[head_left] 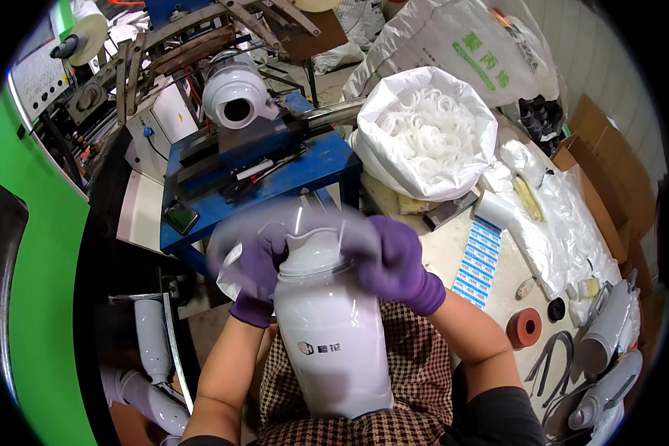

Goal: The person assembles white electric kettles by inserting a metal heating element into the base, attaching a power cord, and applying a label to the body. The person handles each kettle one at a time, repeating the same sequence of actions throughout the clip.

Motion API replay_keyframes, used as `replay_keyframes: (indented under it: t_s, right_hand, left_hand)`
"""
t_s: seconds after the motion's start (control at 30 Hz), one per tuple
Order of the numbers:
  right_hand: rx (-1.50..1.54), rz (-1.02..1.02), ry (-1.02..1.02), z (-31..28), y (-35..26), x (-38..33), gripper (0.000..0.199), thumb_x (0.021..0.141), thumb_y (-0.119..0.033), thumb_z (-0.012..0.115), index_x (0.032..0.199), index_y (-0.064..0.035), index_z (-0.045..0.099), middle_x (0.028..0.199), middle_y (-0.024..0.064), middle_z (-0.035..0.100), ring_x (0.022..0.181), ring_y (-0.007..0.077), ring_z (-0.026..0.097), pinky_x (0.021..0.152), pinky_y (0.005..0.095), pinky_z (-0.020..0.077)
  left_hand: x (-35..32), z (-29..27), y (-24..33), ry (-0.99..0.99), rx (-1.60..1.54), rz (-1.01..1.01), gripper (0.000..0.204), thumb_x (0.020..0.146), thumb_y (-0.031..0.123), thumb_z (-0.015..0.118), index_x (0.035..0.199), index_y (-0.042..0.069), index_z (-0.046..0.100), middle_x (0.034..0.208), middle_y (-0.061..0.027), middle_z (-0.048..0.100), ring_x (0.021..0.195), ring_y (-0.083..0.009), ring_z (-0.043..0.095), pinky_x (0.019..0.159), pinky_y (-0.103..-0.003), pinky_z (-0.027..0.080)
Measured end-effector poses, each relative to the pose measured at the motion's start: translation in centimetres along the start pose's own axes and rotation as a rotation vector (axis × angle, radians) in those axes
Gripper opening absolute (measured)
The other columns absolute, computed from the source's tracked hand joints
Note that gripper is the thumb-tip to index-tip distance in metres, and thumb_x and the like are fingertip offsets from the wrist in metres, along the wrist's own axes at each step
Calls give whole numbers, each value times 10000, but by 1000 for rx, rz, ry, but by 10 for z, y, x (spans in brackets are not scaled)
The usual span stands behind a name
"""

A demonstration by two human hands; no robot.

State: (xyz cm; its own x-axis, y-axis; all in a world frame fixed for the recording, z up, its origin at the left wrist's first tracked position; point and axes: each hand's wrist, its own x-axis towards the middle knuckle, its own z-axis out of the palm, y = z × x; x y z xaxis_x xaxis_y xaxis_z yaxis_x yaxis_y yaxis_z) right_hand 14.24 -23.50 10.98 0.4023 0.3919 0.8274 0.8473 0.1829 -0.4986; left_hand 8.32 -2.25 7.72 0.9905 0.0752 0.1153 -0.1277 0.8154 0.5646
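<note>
A glossy pale-grey vacuum flask body (331,372), with a spouted neck and a small dark print, stands almost upright on my lap against a checked apron (424,349). My left hand (259,264), in a purple glove, is closed beside its neck on the left. On the right side my right hand (395,264), gloved alike, is also closed close to the neck. Between both hands a motion-blurred, pale see-through band (297,217) arcs past the far side of the spout. It looks like plastic film, but its kind cannot be made out.
Ahead, a blue bench (238,208) bears another grey flask body (234,93), pens and a phone (181,215). At right are a white sack (375,152) of white rings, a label roll (492,210), a reddish-brown ring (525,328) and flask parts (606,334). More flask bodies (152,342) lie lower left.
</note>
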Motion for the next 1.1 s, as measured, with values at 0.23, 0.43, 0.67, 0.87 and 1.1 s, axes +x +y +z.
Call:
replay_keyframes:
  t_s: [0.23, 0.43, 0.67, 0.87, 1.1]
  right_hand:
    - [-80, -817, -307, 17, -14, -12, 60, 857, -117, 702, 917, -114, 702, 738, -21, 532, 675, 121, 595, 825, 331, 590]
    - [332, 640, 477, 36, -22, 4, 121, 950, -121, 638, 929, -6, 672, 807, 39, 648, 670, 96, 597, 617, 242, 482]
    - [-143, 26, 292, 40, 25, -22, 58, 852, -39, 651, 875, -48, 703, 760, 107, 638, 644, 243, 608, 757, 332, 502]
    - [116, 629, 530, 34, 56, -33, 115, 914, -146, 639, 849, -54, 665, 730, 18, 614, 630, 117, 546, 620, 261, 446]
    - [-128, -743, -248, 5, 6, -41, 96, 939, -108, 615, 856, -108, 664, 822, 12, 638, 709, 184, 626, 805, 345, 570]
  left_hand:
    - [19, -25, -5, -296, 262, 1, 421, 1127, 316, 331, 746, 139, 353, 916, -116, 627, 973, -266, 548, 1002, -409, 420]
    - [22, -9, -11, -39, -126, -59, 433, 1115, 381, 376, 770, 132, 454, 875, -73, 588, 966, -233, 579, 981, -406, 474]
    - [29, -60, -18, 7, 138, -90, 407, 1118, 431, 347, 993, 91, 532, 1043, -101, 640, 1050, -244, 622, 976, -389, 513]
    - [39, -73, -22, -192, 221, 1, 355, 1118, 341, 372, 869, 106, 464, 1025, -134, 650, 1067, -238, 626, 963, -358, 529]
    - [55, -53, -44, -578, -250, -49, 281, 1108, 246, 385, 908, 88, 503, 897, -42, 603, 968, -156, 596, 956, -357, 515]
